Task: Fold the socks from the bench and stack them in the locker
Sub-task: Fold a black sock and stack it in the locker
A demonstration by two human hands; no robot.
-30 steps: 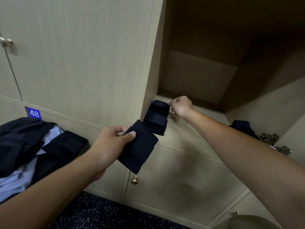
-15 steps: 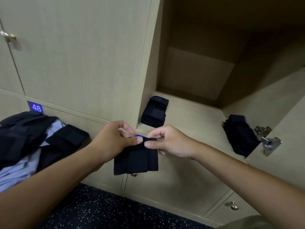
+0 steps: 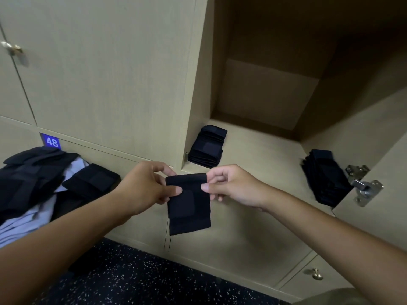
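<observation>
Dark sock (image 3: 189, 203) hangs in mid-air in front of open locker (image 3: 259, 155), long axis vertical, top edge level. L hand (image 3: 145, 188) pinches top-left corner, R hand (image 3: 229, 186) top-right; fingers closed on fabric both sides. Nearest stack (image 3: 208, 146) lies up and just beyond R hand, so R is closer; second stack (image 3: 326, 177) far right. Unfolded pile (image 3: 33, 172) on counter, left. Door label (image 3: 51, 141) reads "48".

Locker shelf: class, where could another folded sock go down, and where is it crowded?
The bare beige locker shelf is free between the left stack of folded dark socks and the right stack of folded dark socks, and behind both. It is crowded at the left front corner and by the right-hand metal hinge.
</observation>
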